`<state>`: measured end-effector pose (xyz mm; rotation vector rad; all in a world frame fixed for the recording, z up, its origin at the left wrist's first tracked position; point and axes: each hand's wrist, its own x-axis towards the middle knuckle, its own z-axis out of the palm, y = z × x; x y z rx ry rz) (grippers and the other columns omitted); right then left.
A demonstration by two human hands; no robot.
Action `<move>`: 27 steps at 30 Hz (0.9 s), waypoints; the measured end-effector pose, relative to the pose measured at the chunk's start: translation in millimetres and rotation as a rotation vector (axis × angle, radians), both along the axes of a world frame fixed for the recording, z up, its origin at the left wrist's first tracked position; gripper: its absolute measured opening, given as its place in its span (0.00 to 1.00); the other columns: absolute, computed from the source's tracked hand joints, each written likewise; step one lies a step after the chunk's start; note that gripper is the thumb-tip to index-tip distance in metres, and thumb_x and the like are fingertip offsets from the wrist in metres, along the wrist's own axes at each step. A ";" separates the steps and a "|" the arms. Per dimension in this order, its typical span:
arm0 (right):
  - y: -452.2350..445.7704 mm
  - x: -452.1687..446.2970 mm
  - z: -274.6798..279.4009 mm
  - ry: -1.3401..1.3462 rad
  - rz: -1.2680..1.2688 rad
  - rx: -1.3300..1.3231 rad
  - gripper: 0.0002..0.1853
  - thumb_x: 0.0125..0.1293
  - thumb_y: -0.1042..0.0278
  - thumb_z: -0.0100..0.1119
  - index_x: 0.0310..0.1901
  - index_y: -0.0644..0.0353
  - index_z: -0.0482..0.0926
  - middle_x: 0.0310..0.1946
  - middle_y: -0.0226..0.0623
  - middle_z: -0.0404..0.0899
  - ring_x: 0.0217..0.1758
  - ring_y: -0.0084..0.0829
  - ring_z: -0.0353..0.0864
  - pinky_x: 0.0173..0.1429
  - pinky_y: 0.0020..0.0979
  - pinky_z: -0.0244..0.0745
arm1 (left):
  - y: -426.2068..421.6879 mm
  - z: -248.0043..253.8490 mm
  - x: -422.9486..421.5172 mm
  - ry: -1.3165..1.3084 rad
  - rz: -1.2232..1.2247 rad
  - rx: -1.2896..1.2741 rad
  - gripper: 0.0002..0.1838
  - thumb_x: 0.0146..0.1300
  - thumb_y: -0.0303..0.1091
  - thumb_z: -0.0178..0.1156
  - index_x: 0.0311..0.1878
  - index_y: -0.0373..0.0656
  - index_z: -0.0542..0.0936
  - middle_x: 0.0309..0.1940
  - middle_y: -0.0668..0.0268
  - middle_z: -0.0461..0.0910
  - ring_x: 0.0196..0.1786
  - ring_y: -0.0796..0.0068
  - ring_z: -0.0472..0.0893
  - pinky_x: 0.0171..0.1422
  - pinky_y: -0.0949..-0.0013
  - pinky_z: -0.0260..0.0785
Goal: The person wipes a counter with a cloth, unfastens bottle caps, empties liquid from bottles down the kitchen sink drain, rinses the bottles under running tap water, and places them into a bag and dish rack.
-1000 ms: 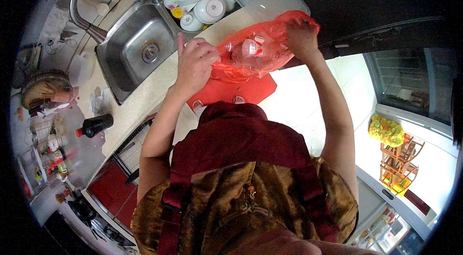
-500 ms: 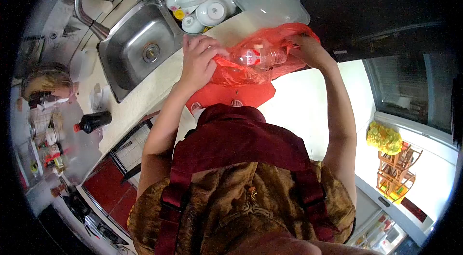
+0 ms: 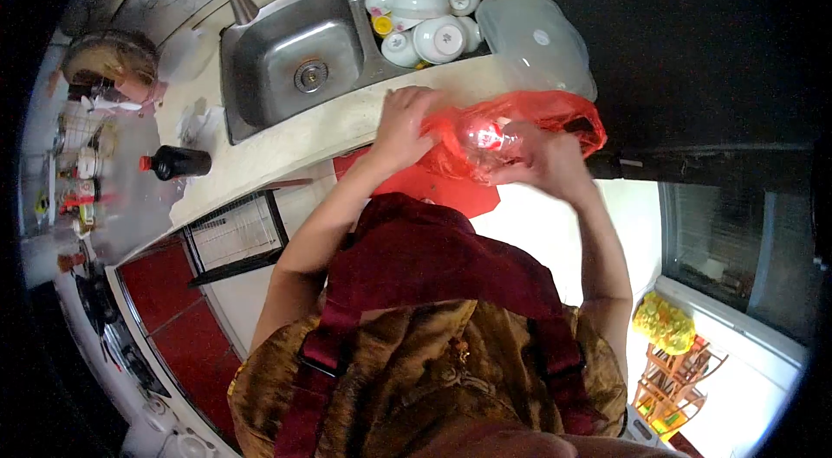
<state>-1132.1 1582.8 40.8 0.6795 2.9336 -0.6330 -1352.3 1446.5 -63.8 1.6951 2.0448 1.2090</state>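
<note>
A thin red plastic bag (image 3: 459, 162) hangs at the counter's front edge, its mouth facing up. Inside it lies a clear plastic bottle (image 3: 491, 136) with a red and white label. My left hand (image 3: 406, 124) is closed on the bag's left rim. My right hand (image 3: 555, 165) reaches in at the bag's right side, its fingers around the right end of the bottle; the fingertips are partly hidden by the bag and blurred.
A steel sink (image 3: 295, 59) is behind my left hand. Stacked white bowls (image 3: 439, 38) fill the basin beside it. A translucent plastic lid (image 3: 537, 42) lies behind the bag. A dark bottle (image 3: 178, 163) lies at the left.
The view has turned, so the sink and bowls sit further right. My right hand has moved from the bag's right rim inward to the bottle. My left hand stays at the left rim.
</note>
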 end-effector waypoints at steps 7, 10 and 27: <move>35.3 -39.2 -58.3 0.231 -0.222 0.200 0.19 0.62 0.47 0.59 0.38 0.57 0.77 0.30 0.45 0.80 0.33 0.48 0.81 0.36 0.41 0.74 | 25.2 21.0 6.2 0.103 0.142 0.057 0.25 0.48 0.37 0.67 0.52 0.47 0.76 0.48 0.57 0.74 0.56 0.54 0.70 0.66 0.50 0.57; 87.5 -31.9 -73.4 0.113 -0.415 0.360 0.15 0.63 0.53 0.57 0.39 0.58 0.77 0.32 0.46 0.81 0.37 0.49 0.81 0.39 0.44 0.74 | -10.4 13.5 -11.9 0.026 0.256 0.083 0.29 0.50 0.40 0.68 0.56 0.45 0.73 0.50 0.54 0.73 0.57 0.53 0.70 0.65 0.55 0.59; -4.1 -82.2 -12.1 -0.263 -0.251 0.012 0.37 0.50 0.71 0.65 0.64 0.55 0.63 0.52 0.51 0.76 0.56 0.49 0.75 0.57 0.40 0.72 | -327.1 -80.8 -244.8 -0.056 1.488 0.305 0.59 0.36 0.42 0.81 0.66 0.31 0.52 0.59 0.53 0.56 0.60 0.58 0.62 0.67 0.58 0.55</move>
